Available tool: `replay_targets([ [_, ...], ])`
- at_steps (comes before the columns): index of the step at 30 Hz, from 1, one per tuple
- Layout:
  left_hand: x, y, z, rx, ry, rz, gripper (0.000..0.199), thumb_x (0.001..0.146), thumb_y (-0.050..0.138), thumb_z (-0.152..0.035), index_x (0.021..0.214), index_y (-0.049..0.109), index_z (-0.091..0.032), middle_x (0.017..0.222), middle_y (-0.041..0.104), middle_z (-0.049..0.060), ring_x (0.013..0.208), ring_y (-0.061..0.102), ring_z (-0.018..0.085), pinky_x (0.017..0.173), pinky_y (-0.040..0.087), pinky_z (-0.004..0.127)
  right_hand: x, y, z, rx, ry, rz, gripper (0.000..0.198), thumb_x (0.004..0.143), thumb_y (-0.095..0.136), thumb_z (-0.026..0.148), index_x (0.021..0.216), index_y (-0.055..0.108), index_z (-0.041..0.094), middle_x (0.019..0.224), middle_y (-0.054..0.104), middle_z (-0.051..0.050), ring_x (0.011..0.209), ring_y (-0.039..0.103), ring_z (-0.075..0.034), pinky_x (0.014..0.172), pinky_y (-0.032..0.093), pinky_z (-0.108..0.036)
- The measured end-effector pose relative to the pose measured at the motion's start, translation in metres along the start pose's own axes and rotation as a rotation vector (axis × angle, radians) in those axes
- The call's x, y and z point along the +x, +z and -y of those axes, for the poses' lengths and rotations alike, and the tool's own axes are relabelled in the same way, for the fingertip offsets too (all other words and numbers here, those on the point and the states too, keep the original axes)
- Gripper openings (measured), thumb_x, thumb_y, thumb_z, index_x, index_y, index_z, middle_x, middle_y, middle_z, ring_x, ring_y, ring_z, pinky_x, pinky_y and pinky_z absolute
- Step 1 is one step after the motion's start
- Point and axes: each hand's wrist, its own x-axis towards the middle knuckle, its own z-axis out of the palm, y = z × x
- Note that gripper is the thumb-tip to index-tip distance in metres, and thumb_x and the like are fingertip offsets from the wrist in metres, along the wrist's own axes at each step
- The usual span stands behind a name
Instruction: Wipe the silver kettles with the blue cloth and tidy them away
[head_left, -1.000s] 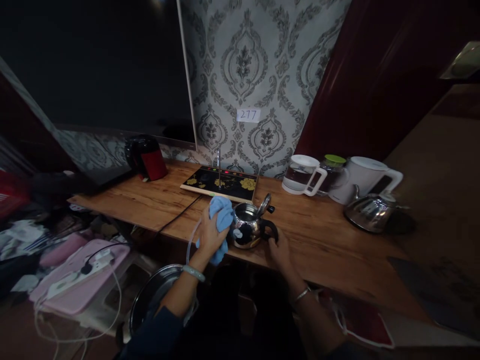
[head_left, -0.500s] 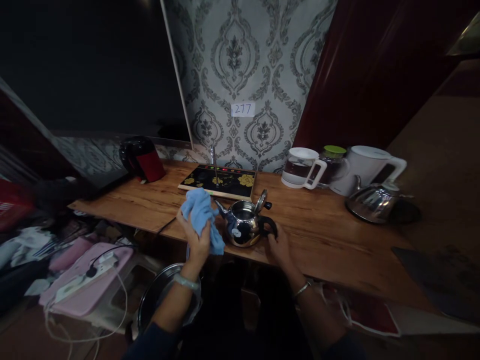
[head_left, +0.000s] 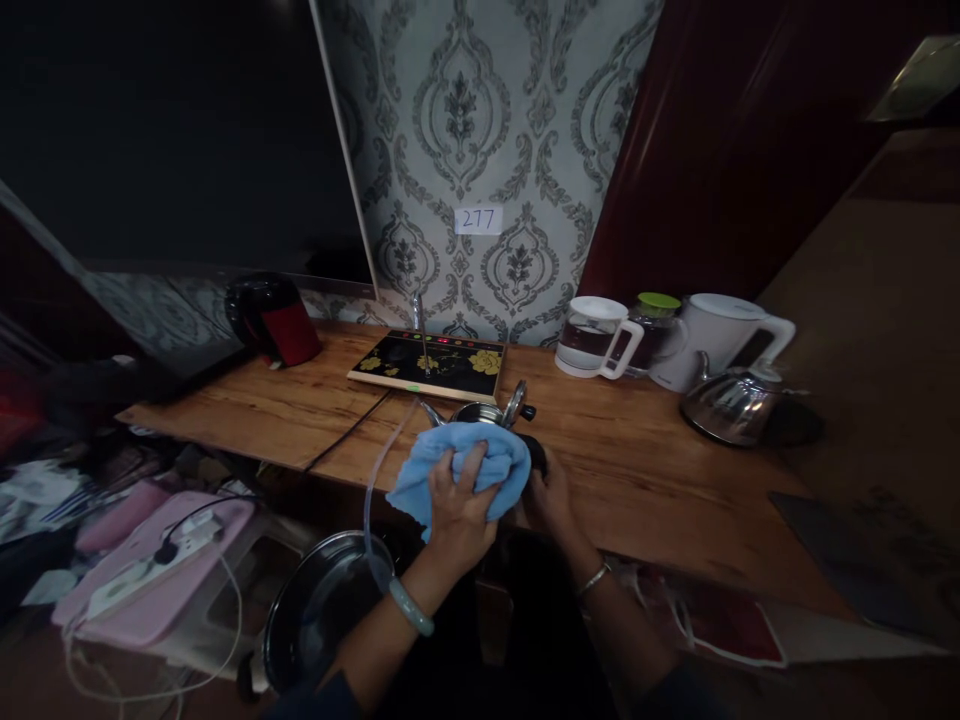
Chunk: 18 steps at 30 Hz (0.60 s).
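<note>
A light blue cloth (head_left: 480, 455) lies against the front of a shiny metal teapot (head_left: 478, 412) at the table's front edge. My left hand (head_left: 461, 510) presses the cloth there with bent fingers, gripping its folds. Most of the pot's body is hidden behind the cloth; its rim, spout and raised lid (head_left: 516, 402) show. On the right side, my right hand (head_left: 551, 490) is closed around the pot's black handle (head_left: 534, 455). Behind the pot is a black tea stove (head_left: 427, 365) with gold flowers and a thin metal spout.
To the right stand a glass jug with white handle (head_left: 589, 340), a green-lidded jug (head_left: 656, 330), a white kettle (head_left: 709, 340) and a steel kettle (head_left: 731, 405). A red-black kettle (head_left: 281, 325) stands left. Below is a metal pot (head_left: 285, 610) with a clear hose (head_left: 369, 500) running down into it.
My left hand has brought the blue cloth rightward from beside the spout onto the teapot's front. My right hand stays at the handle. The clear hose is now uncovered.
</note>
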Motion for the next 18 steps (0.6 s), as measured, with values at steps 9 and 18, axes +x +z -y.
replay_targets([
  [9, -0.017, 0.014, 0.027, -0.156, 0.025, -0.129, 0.037, 0.076, 0.070, -0.016, 0.110, 0.075, -0.031, 0.139, 0.052, 0.010, 0.124, 0.048, 0.037, 0.102, 0.047, 0.058, 0.002, -0.001, -0.004, -0.051, -0.007, -0.006, 0.033, 0.079, 0.052, 0.030, 0.103, 0.072, 0.020, 0.103, 0.078, -0.007, 0.097, 0.072, -0.026, 0.091, 0.057, -0.043],
  [18, -0.004, -0.016, 0.064, -0.341, -0.538, -0.237, 0.042, 0.085, 0.063, -0.031, 0.127, 0.065, -0.025, 0.131, 0.058, 0.012, 0.123, 0.059, 0.031, 0.106, 0.051, 0.049, -0.003, 0.000, -0.003, -0.097, -0.027, -0.040, 0.038, 0.073, 0.049, 0.022, 0.105, 0.070, 0.021, 0.101, 0.078, -0.006, 0.096, 0.072, -0.025, 0.089, 0.059, -0.042],
])
